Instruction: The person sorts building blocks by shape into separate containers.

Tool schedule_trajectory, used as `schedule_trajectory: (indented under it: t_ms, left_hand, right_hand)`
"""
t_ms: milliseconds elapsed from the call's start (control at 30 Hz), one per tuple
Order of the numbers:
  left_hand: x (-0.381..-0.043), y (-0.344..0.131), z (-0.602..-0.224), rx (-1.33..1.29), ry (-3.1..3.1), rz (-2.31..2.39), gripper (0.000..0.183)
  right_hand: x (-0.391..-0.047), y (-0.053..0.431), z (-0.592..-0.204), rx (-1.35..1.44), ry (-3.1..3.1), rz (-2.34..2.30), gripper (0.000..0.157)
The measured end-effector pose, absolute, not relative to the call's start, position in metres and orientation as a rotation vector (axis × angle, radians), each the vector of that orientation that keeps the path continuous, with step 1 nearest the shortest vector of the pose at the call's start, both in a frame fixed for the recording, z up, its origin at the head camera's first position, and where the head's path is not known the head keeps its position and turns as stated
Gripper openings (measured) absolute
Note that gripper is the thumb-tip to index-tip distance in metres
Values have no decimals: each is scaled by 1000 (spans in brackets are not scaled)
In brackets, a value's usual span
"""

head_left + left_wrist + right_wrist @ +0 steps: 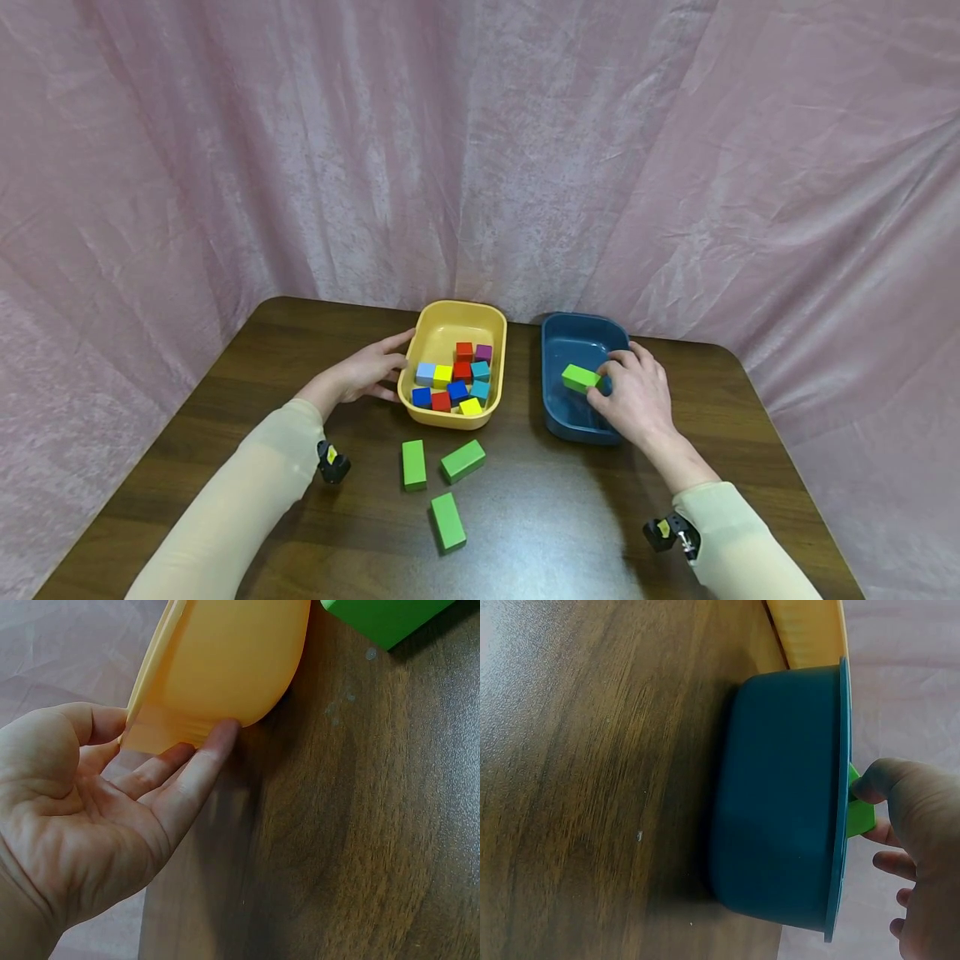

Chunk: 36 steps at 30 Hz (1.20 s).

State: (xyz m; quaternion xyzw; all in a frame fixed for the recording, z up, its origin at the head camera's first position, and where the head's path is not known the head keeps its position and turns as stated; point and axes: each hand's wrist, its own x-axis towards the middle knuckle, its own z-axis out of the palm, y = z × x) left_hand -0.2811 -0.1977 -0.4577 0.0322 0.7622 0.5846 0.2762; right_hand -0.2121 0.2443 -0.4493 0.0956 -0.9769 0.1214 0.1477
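My right hand (637, 395) pinches a green rectangular block (580, 378) between thumb and fingers, over the inside of the dark blue bin (577, 434). The right wrist view shows one end of that block (861, 817) above the bin's rim. My left hand (367, 372) touches the left side of a yellow bin (453, 313). Its fairly straight fingers rest along the outer wall, with the thumb at the rim, as the left wrist view shows. Inside the yellow bin lie several small cubes, among them a red cube (464, 352), a purple cube (483, 353) and a light blue cube (425, 373).
Three more green blocks lie on the brown wooden table (540, 517) in front of the yellow bin: one at left (413, 465), one at right (462, 461), one nearest me (447, 522). A pink curtain (480, 167) hangs behind the table.
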Motion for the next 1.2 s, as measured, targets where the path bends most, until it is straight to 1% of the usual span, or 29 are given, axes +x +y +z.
schedule_trajectory:
  t_ms: [667,733,933,1000,1200]
  left_hand:
    - [-283,-199,-461,86,2044,1571,72]
    - [-284,-200,-462,87,2042,1572,71]
    - [-287,-199,-464,92,2029,1573,71]
    - [-287,-199,-464,95,2029,1571,71]
    - [-288,-200,-462,93,2034,1561,71]
  right_hand:
    - [-215,241,-455,268,-2806,349,34]
    - [-215,241,-455,261,-2817,354,36]
    - [-213,243,-453,216,-2839,375,57]
    - [-212,244,-450,208,-2824,380,58]
    - [-207,246,-443,213,-2793,405,53]
